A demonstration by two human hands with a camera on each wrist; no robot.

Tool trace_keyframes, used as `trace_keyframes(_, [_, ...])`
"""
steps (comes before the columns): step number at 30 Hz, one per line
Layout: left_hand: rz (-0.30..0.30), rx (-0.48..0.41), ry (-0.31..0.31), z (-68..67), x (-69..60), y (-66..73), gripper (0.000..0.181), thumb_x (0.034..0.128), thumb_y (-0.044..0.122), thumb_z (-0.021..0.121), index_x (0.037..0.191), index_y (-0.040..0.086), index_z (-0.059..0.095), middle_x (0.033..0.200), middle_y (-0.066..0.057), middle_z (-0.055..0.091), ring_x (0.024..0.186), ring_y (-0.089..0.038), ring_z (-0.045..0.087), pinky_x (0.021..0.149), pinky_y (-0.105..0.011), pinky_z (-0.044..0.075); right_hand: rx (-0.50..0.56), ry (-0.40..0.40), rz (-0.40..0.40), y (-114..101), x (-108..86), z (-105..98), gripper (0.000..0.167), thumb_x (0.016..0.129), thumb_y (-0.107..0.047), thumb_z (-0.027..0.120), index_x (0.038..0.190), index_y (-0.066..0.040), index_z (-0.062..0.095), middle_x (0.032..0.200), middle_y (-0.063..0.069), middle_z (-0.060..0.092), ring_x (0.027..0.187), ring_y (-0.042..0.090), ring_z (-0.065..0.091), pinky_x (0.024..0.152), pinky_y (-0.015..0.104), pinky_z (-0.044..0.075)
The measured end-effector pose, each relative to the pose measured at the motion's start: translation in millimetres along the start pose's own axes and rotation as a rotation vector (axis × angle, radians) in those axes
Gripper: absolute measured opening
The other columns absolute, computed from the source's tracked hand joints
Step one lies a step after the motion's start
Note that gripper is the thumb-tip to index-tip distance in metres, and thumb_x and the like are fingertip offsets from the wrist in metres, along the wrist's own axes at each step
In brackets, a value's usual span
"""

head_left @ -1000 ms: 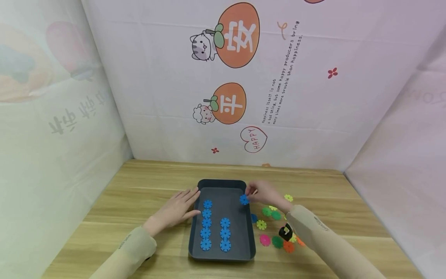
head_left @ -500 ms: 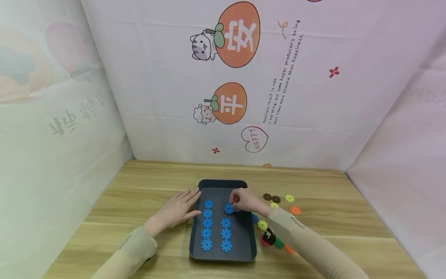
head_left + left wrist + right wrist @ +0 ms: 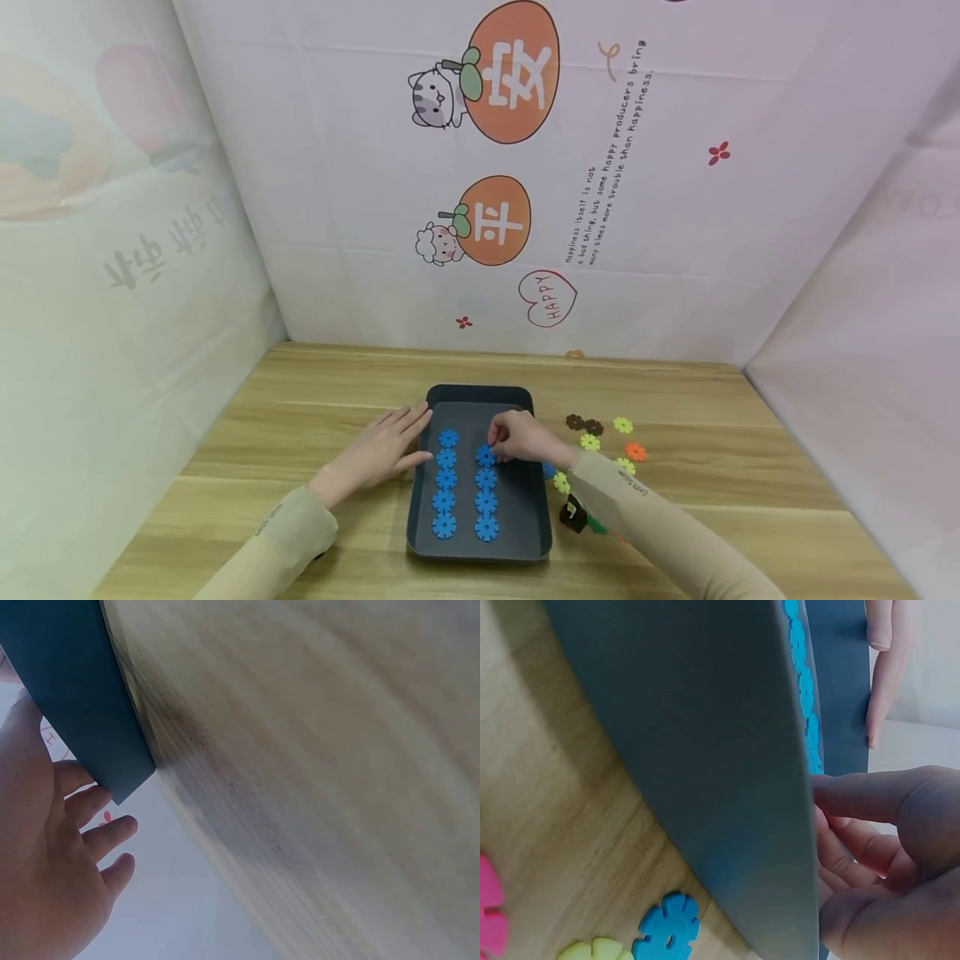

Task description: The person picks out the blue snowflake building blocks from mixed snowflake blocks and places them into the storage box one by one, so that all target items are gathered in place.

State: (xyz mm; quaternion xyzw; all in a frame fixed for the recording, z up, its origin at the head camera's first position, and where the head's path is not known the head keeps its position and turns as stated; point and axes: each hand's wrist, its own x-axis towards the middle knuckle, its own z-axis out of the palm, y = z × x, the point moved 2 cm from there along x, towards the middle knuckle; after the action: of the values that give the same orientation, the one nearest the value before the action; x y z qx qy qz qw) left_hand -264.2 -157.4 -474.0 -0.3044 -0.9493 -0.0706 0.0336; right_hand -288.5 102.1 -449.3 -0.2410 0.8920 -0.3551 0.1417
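A dark grey tray (image 3: 517, 533) lies on the wooden table with two columns of blue notched discs in it. My right hand (image 3: 522, 437) pinches a blue disc (image 3: 485, 455) at the far end of the right column, just beyond another blue disc (image 3: 486, 479). In the right wrist view the tray's side wall hides that disc and part of the fingertips. My left hand (image 3: 381, 446) rests with straight fingers on the tray's left rim; in the left wrist view its fingers (image 3: 111, 834) lie along the outer wall.
Right of the tray lie loose discs: brown (image 3: 593, 427), yellow (image 3: 622, 425), orange (image 3: 635, 451) and a blue one (image 3: 667, 930) close to its wall. A pink disc (image 3: 489, 907) shows in the right wrist view. A printed white cloth wall (image 3: 360, 275) stands behind the table.
My right hand has carried the blue disc from the tray's right rim leftward, then slightly nearer, to the end of the right column. The left hand has stayed at the left rim.
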Motion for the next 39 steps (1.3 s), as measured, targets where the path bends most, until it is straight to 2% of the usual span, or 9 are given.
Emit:
trace_keyframes(5, [0.003, 0.006, 0.0, -0.1, -0.9, 0.3, 0.074, 0.1004, 0.054, 0.047, 0.156, 0.008, 0.032, 0.163, -0.013, 0.031, 0.147, -0.038, 0.036, 0.121, -0.054, 0.03, -0.004, 0.003, -0.005, -0.9, -1.3, 0.7, 0.007, 0.085, 0.007, 0.07, 0.083, 0.003, 0.064, 0.077, 0.015, 0.07, 0.065, 0.024, 0.071, 0.059, 0.029, 0.06])
trace_keyframes(16, [-0.002, 0.005, -0.004, -0.6, -1.1, 0.8, 0.073, 0.1009, 0.053, 0.047, 0.156, 0.008, 0.032, 0.163, -0.014, 0.029, 0.147, -0.038, 0.035, 0.121, -0.054, 0.03, -0.093, 0.015, -0.016, -2.0, -4.7, -1.5, 0.009, 0.083, 0.004, 0.073, 0.081, 0.002, 0.065, 0.071, 0.011, 0.068, 0.058, 0.011, 0.064, 0.054, 0.02, 0.053])
trace_keyframes(20, [-0.002, 0.009, -0.009, -0.4, -0.8, 1.1, 0.072, 0.1012, 0.053, 0.046, 0.156, 0.007, 0.032, 0.163, -0.014, 0.029, 0.147, -0.038, 0.035, 0.121, -0.054, 0.029, -0.103, 0.016, -0.021, -3.5, -5.7, -3.1, 0.01, 0.083, 0.003, 0.074, 0.081, 0.001, 0.065, 0.071, 0.009, 0.068, 0.058, 0.011, 0.063, 0.054, 0.02, 0.052])
trace_keyframes(23, [0.002, 0.015, -0.005, -0.1, -0.4, 1.0, 0.072, 0.1012, 0.053, 0.046, 0.156, 0.007, 0.032, 0.163, -0.013, 0.029, 0.147, -0.039, 0.035, 0.121, -0.054, 0.03, -0.069, 0.013, -0.019, -4.5, -7.6, -6.0, 0.009, 0.084, 0.003, 0.073, 0.083, 0.002, 0.064, 0.073, 0.01, 0.069, 0.061, 0.016, 0.067, 0.056, 0.021, 0.054])
trace_keyframes(28, [0.024, 0.064, 0.025, -0.5, 0.4, 1.0, 0.072, 0.1007, 0.054, 0.046, 0.154, 0.006, 0.036, 0.162, -0.013, 0.033, 0.146, -0.037, 0.038, 0.12, -0.054, 0.031, -0.009, 0.006, -0.024, -5.5, -12.7, -16.0, 0.006, 0.087, 0.003, 0.07, 0.087, 0.003, 0.063, 0.079, 0.012, 0.069, 0.067, 0.02, 0.069, 0.06, 0.024, 0.057])
trace_keyframes(34, [0.035, 0.104, 0.041, -0.9, 1.1, 1.5, 0.072, 0.1002, 0.054, 0.047, 0.153, 0.006, 0.038, 0.16, -0.013, 0.036, 0.146, -0.034, 0.039, 0.12, -0.054, 0.032, -0.036, 0.031, -0.028, -3.3, -22.7, -33.0, 0.007, 0.089, -0.003, 0.07, 0.088, -0.001, 0.063, 0.082, 0.011, 0.069, 0.068, 0.012, 0.066, 0.063, 0.024, 0.057])
trace_keyframes(39, [0.037, 0.105, 0.042, -1.3, 0.8, 2.3, 0.072, 0.1002, 0.054, 0.047, 0.153, 0.005, 0.038, 0.16, -0.013, 0.036, 0.146, -0.033, 0.039, 0.12, -0.054, 0.032, -0.035, 0.066, -0.012, 3.8, -33.4, -49.7, 0.006, 0.09, -0.004, 0.068, 0.09, 0.0, 0.063, 0.084, 0.012, 0.068, 0.072, 0.016, 0.067, 0.062, 0.024, 0.056])
